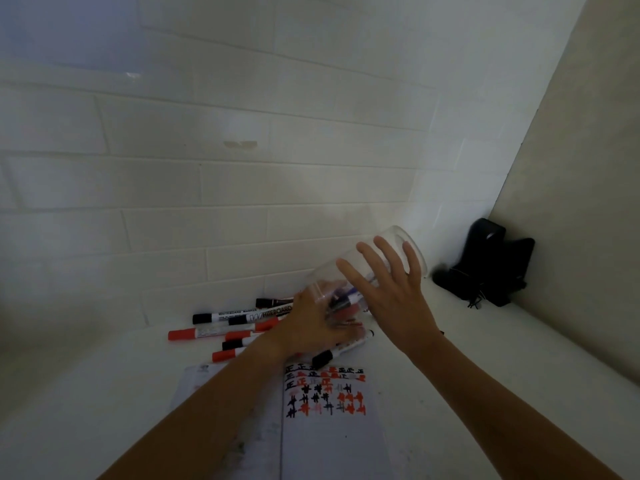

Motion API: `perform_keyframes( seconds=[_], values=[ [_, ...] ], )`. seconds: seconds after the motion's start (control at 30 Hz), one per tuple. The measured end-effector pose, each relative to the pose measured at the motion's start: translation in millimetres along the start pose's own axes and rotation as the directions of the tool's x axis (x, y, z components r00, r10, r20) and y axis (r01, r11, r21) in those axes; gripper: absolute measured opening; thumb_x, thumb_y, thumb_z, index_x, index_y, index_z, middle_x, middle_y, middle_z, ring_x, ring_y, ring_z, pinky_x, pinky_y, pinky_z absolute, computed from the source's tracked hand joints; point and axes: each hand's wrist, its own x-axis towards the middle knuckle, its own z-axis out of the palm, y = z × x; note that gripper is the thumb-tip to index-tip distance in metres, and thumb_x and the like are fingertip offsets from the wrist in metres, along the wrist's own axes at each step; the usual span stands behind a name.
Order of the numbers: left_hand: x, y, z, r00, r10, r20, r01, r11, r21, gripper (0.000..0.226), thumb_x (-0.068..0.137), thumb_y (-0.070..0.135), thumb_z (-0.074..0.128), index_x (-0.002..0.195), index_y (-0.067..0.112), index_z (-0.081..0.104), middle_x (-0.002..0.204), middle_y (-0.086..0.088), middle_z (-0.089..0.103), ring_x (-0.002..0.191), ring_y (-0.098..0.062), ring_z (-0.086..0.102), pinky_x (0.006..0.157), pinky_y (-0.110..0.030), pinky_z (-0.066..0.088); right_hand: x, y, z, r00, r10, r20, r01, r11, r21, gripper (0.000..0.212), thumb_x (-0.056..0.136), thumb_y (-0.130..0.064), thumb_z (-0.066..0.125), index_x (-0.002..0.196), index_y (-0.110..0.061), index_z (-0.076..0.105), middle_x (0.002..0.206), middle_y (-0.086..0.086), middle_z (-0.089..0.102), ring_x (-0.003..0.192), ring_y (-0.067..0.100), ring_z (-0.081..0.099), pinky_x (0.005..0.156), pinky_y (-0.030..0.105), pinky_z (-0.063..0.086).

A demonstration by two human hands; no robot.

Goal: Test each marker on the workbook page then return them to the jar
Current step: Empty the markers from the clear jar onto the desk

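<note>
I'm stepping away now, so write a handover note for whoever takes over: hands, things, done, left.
Right hand: fingers spread straight against the tilted clear glass jar, steadying it.
Left hand: at the jar's mouth among markers; grip unclear.
Some markers are inside the jar. Loose red-capped and black-capped whiteboard markers lie on the white table beyond the open workbook page.
Done: the page carries rows of red and black test marks.
Left: get the loose markers into the jar.

Black object (491, 268) in corner; white tiled wall (207, 150) behind.
</note>
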Motion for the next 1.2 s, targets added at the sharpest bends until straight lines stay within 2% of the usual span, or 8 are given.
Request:
perform_keyframes(
  seconds=[0.1, 0.3, 0.4, 0.47, 0.67, 0.83, 1.1, 1.2],
  values=[
    [3, -6, 3, 0.998, -0.056, 0.008, 0.056, 0.998, -0.022, 0.046, 0.083, 0.053, 0.078, 0.119, 0.027, 0.063, 0.096, 0.004, 0.068, 0.086, -0.015, 0.068, 0.081, -0.047, 0.057, -4, -2, 3, 1.000, 0.017, 0.010, -0.016, 0.999, -0.032, 0.070, 0.091, -0.009, 0.016, 0.152, -0.026, 0.047, 0.155, 0.018, 0.045, 0.146, 0.043, 0.036, 0.116, 0.067, 0.025],
    [-1, -12, 4, 0.982, -0.179, 0.062, 0.187, 0.965, -0.185, 0.057, 0.086, 0.044, 0.078, 0.137, 0.033, 0.056, 0.130, 0.006, 0.066, 0.121, -0.014, 0.062, 0.103, -0.042, 0.051, -4, 0, 10, 0.995, 0.022, -0.093, -0.031, 0.995, -0.091, 0.057, 0.105, -0.012, 0.020, 0.151, -0.028, 0.048, 0.154, 0.017, 0.048, 0.146, 0.039, 0.031, 0.121, 0.061, 0.017],
    [-5, -13, -2, 0.972, -0.226, -0.070, 0.209, 0.958, -0.198, 0.040, 0.083, 0.034, 0.081, 0.120, 0.025, 0.067, 0.112, 0.006, 0.071, 0.102, -0.010, 0.067, 0.094, -0.037, 0.055, -10, 16, 11, 0.996, 0.068, -0.065, -0.076, 0.988, -0.136, 0.078, 0.084, -0.005, 0.063, 0.155, -0.027, 0.041, 0.157, 0.019, 0.040, 0.149, 0.041, 0.028, 0.123, 0.062, 0.011],
    [-7, -19, -7, 0.958, -0.223, -0.179, 0.202, 0.971, -0.127, 0.021, 0.084, 0.025, 0.080, 0.102, 0.022, 0.070, 0.100, 0.005, 0.069, 0.093, -0.013, 0.064, 0.088, -0.041, 0.054, -14, 28, 9, 0.992, 0.128, -0.011, -0.128, 0.978, -0.166, 0.097, 0.070, 0.003, 0.071, 0.157, -0.027, 0.039, 0.158, 0.019, 0.036, 0.149, 0.042, 0.026, 0.123, 0.063, 0.009],
    [-12, -26, -3, 0.932, -0.056, -0.359, 0.177, 0.933, 0.314, 0.050, 0.077, 0.040, 0.066, 0.123, 0.023, 0.056, 0.121, 0.001, 0.049, 0.114, -0.020, 0.044, 0.094, -0.040, 0.039, -18, 44, 6, 0.994, 0.108, 0.033, -0.095, 0.959, -0.266, 0.089, 0.079, 0.010, 0.057, 0.158, -0.027, 0.036, 0.157, 0.019, 0.040, 0.149, 0.043, 0.030, 0.123, 0.063, 0.008],
    [-16, -16, -3, 0.934, 0.038, -0.356, 0.123, 0.900, 0.417, 0.047, 0.081, 0.035, 0.056, 0.128, 0.025, 0.055, 0.128, 0.003, 0.049, 0.121, -0.019, 0.044, 0.101, -0.039, 0.032, -3, 42, 0, 0.996, 0.065, 0.054, -0.048, 0.963, -0.266, 0.080, 0.089, 0.009, 0.011, 0.157, -0.024, 0.036, 0.158, 0.020, 0.038, 0.149, 0.043, 0.029, 0.124, 0.061, 0.002],
    [-21, -17, -7, 0.963, 0.120, -0.241, 0.030, 0.841, 0.539, 0.041, 0.089, 0.041, 0.057, 0.126, 0.027, 0.066, 0.129, 0.003, 0.058, 0.124, -0.016, 0.052, 0.107, -0.043, 0.034, 7, 57, -11, 0.918, 0.329, 0.221, -0.275, 0.930, -0.243, 0.103, 0.070, 0.005, 0.072, 0.159, -0.023, 0.027, 0.159, 0.023, 0.028, 0.151, 0.045, 0.020, 0.119, 0.068, 0.006],
    [-23, -19, -7, 0.967, 0.115, -0.227, 0.036, 0.822, 0.568, 0.038, 0.091, 0.038, 0.058, 0.126, 0.027, 0.066, 0.126, 0.002, 0.060, 0.121, -0.017, 0.053, 0.105, -0.043, 0.035, -10, 60, -4, 0.823, 0.482, 0.300, -0.456, 0.876, -0.156, 0.111, 0.068, -0.028, 0.090, 0.158, -0.023, 0.026, 0.154, 0.021, 0.032, 0.145, 0.042, 0.029, 0.116, 0.068, 0.020]
  ],
)
